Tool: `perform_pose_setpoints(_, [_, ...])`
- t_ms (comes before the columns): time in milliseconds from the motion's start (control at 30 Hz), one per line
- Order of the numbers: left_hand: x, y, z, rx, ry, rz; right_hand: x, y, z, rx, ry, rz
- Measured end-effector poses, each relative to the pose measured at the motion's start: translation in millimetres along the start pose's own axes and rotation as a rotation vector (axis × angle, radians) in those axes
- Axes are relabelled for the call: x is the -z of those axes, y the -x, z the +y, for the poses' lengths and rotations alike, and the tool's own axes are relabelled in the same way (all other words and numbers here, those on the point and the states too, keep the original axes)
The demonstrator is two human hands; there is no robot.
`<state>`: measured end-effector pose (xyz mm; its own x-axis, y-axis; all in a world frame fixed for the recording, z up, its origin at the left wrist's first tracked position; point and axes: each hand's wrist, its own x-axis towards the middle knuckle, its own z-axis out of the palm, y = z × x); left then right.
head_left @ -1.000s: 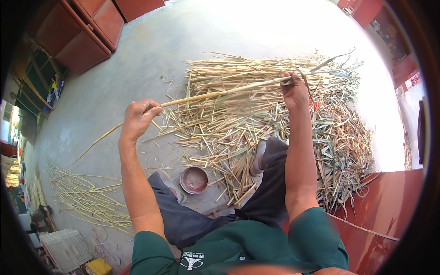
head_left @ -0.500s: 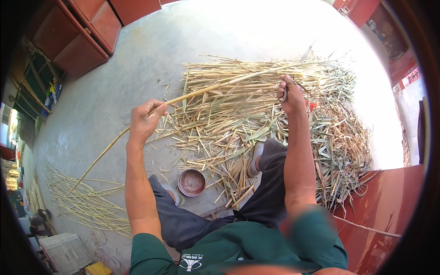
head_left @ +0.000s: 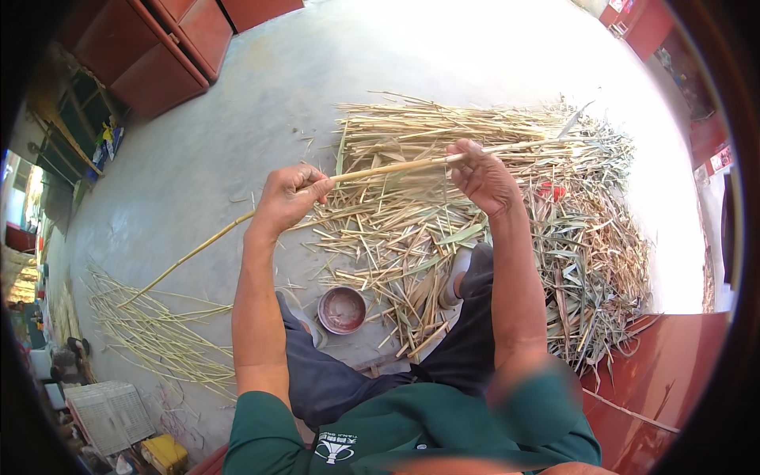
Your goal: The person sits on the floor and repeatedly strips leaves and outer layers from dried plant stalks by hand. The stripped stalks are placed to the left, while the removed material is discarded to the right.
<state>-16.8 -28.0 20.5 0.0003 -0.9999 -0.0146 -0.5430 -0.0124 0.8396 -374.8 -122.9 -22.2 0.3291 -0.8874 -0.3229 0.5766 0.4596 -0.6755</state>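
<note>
stalk (head_left: 388,169) held in both hands (head_left: 289,198)

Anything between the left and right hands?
A stretch of long stalk spans left hand to right hand, stalk pile behind it, in the head view.

Past the bowl (head_left: 342,309), your left hand (head_left: 291,199) hides a stretch of the stalk (head_left: 388,169). Nearer you, right of the bowl, your right sleeve (head_left: 546,408) blurs, and the red panel (head_left: 665,372) is cut off by the view's rim.
</note>
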Motion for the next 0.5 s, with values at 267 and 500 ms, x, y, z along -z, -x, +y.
perform_pose_setpoints(267, [-17.3,-3.5,12.3,-0.121,-0.184,-0.005,-40.0,11.9,27.1,0.087,0.172,-0.024])
perform_pose_setpoints(500, [-33.3,-6.2,13.0,-0.058,0.163,0.102,-51.7,14.6,29.2,0.155,0.236,-0.068])
